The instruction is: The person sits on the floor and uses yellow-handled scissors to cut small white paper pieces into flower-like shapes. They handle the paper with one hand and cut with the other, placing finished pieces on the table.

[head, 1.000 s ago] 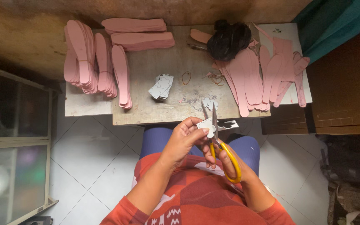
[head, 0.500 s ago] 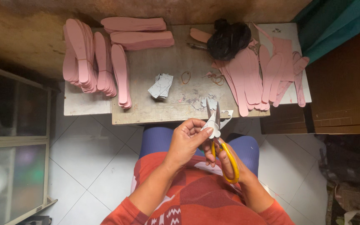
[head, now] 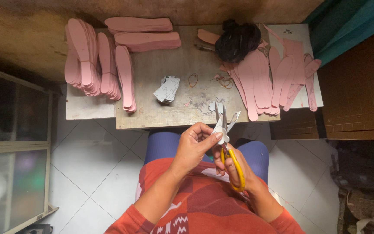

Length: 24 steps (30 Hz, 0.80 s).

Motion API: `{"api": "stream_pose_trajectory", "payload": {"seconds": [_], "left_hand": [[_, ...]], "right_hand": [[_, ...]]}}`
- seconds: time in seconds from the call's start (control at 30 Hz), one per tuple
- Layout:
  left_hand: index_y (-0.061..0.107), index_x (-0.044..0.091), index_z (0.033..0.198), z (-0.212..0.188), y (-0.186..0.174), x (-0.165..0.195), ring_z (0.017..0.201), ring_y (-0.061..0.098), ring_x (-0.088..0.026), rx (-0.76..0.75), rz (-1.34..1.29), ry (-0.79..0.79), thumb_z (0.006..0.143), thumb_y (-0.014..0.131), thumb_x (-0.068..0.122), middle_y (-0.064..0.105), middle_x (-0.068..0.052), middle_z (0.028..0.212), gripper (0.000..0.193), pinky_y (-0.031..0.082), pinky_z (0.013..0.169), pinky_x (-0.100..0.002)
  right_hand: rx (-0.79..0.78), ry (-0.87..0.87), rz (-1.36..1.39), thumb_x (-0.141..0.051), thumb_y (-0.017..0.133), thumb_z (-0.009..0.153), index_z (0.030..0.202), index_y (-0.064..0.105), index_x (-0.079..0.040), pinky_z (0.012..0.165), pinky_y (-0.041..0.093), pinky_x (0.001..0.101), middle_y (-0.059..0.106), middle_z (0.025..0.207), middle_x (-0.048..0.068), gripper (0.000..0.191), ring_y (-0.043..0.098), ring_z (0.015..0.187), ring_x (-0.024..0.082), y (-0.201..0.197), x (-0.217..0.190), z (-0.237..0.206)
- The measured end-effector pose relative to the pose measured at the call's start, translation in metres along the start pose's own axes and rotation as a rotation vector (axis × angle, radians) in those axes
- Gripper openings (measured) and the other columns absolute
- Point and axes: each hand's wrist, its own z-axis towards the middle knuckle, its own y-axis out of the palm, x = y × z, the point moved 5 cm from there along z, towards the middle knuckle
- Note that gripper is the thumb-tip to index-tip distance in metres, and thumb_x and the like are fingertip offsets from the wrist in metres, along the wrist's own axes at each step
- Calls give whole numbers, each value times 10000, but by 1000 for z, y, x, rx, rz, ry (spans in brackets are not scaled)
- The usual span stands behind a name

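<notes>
- Two hands meet just off the near edge of the wooden table (head: 169,119), above the person's lap: the left hand (head: 194,145) pinches a small white paper piece (head: 220,132) between thumb and fingertips, and the right hand (head: 232,167) is closed through the yellow loops of a pair of scissors (head: 227,143).
- Scissor blades run away from the body toward the table's near edge, nearly straight up in the head view, slightly parted around the white piece; the long axis of the scissors lines up with the right forearm.
- White piece sits between the two hands, touching the left fingertips and the blades; the left hand is the nearer holder, the right reaches it only through the tool.
- Small stack of white cut pieces (head: 167,89) lies near the middle of the tabletop, well apart from the hands.
- Pink sole-shaped sheets stand in piles (head: 94,65) along the left edge and far left corner, on their edges or stacked flat.
- More pink sole shapes (head: 265,80) fan out loosely toward the right edge, partly over a white board.
- Black bundle (head: 237,41) rests at the far edge, right of centre.
- Rubber bands (head: 193,79) and paper scraps lie between the white stack and the right-hand soles.
- No readable labels or signs show.
</notes>
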Motion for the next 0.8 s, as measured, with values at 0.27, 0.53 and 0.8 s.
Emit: {"api": "stream_pose_trajectory", "payload": {"seconds": [0.27,0.53,0.8], "left_hand": [[666,-17,1053,-2,4,5,789,659,-60,88,-30,70,956,710,93,733,-46,901,153,545,738,-224],[636,-42,1047,-9,11,14,589,665,-144,29,-98,-74,935,698,83,733,-99,829,179,526,506,-266],[663,-52,1118,-9,8,19,800,688,-78,56,12,48,938,728,70,749,-92,927,227,570,720,-222]], "right_hand": [[-21,-9,-45,-830,398,909,1143,517,3,581,502,260,486,727,12,874,533,622,116,0,-2,1],[-48,-112,-109,-769,349,983,1539,332,35,705,477,292,494,871,45,978,476,753,140,0,-19,1],[-44,-93,-128,-793,316,952,1489,381,40,639,484,288,477,844,36,993,483,700,135,2,-24,1]]}}
